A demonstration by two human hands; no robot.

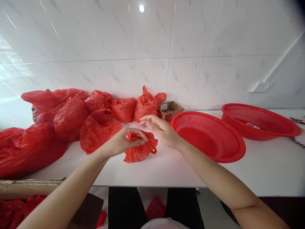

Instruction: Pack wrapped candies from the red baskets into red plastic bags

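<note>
My left hand [130, 140] pinches the gathered top of a small red plastic bag [139, 153] between thumb and fingers. The bag rests on the white table [176, 173], and its contents are hidden. To the right of it, my right hand [159, 128] is raised, palm turned toward the bag, fingers stretched out and holding nothing. Just behind my left wrist lies a larger loose red bag [98, 130]. A tied red bag [146, 105] stands beyond my right fingertips.
Several filled red bags [70, 119] crowd the left and back. A small cardboard box [171, 109] sits against the tiled wall. Two red plastic baskets, a near one [207, 136] and a far one [252, 128], are at the right. An open carton [30, 187] stands below the table's left edge.
</note>
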